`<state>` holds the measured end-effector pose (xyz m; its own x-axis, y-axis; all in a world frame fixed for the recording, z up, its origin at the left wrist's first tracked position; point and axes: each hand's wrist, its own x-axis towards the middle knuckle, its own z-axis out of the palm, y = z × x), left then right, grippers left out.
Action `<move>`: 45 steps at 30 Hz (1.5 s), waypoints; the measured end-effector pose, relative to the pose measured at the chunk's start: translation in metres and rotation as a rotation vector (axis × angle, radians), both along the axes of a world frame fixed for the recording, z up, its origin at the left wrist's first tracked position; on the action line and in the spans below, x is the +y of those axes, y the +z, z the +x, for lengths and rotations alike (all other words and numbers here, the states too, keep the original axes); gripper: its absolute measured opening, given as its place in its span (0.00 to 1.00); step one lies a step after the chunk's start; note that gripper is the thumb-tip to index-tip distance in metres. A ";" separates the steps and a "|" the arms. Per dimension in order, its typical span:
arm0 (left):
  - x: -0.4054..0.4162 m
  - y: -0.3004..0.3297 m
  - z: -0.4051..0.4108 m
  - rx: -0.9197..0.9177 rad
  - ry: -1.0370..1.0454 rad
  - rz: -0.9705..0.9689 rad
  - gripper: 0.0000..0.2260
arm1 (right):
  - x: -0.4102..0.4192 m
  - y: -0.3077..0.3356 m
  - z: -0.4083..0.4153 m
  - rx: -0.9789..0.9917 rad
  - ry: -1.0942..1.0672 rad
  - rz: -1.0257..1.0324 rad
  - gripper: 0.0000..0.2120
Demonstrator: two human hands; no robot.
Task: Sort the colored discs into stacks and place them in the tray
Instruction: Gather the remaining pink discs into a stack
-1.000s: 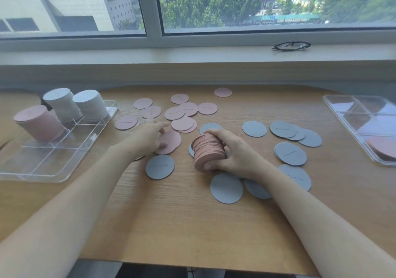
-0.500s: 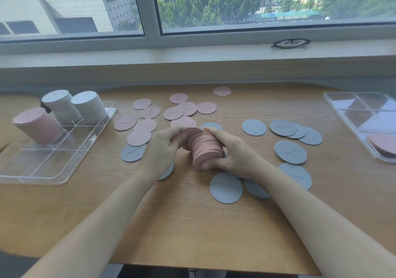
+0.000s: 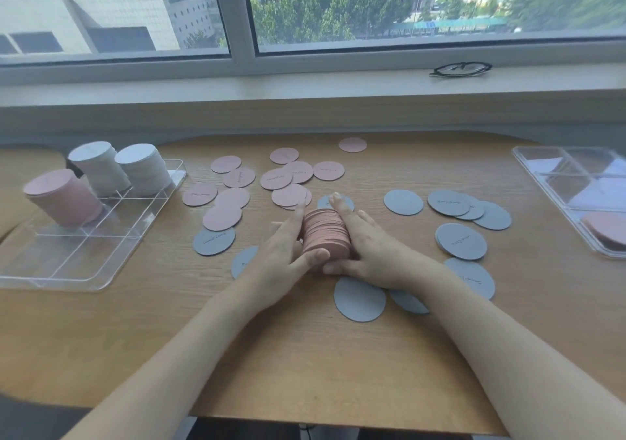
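We see a pink stack [image 3: 325,234] of thin round discs lying on its side at the middle of the worktop [image 3: 305,365]; the disc edges make fine ridges, slightly uneven. The left hand [image 3: 283,256] presses on its left side with long, nearly straight fingers, the thumb bent under the near end of the stack. The right hand [image 3: 369,253] presses on the other side in the same way, fingers stretched along the stack and the thumb folded in at the near end, almost meeting the left thumb. So each grip is a flat, open one, and the two palms squeeze the stack between them. Both forearms come from the near edge of the worktop and meet at the stack.

Beyond the grip and to its left lie loose pink discs [image 3: 276,178], some overlapping. To the right of the grip, and also just under both wrists, lie loose grey discs [image 3: 403,201], some with small handwriting. Far left of the grip stands a clear tray [image 3: 84,263] with dividers; it carries one pink pile [image 3: 62,197] and two pale grey piles [image 3: 142,168], all leaning. Far right of the grip is a second clear tray [image 3: 555,182] with pink discs inside
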<state>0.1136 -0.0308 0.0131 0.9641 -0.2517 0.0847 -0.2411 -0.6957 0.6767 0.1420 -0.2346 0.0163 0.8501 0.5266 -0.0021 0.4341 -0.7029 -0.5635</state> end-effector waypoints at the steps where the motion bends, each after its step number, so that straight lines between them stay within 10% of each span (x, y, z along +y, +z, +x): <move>1: -0.001 -0.002 -0.001 -0.017 -0.014 0.041 0.46 | 0.002 -0.001 -0.002 -0.031 0.019 -0.018 0.54; 14: 0.025 0.010 0.010 -0.047 -0.047 0.214 0.54 | 0.006 0.006 -0.004 -0.096 -0.042 0.082 0.43; 19: 0.094 0.025 0.055 -0.061 0.272 0.222 0.20 | 0.005 0.007 -0.003 -0.085 -0.040 0.117 0.42; 31: 0.123 0.042 0.094 0.237 0.164 0.550 0.31 | 0.006 0.009 -0.002 -0.064 -0.037 0.162 0.46; 45: 0.115 0.036 0.094 0.259 0.305 0.096 0.17 | 0.008 0.008 0.000 -0.083 0.003 0.190 0.41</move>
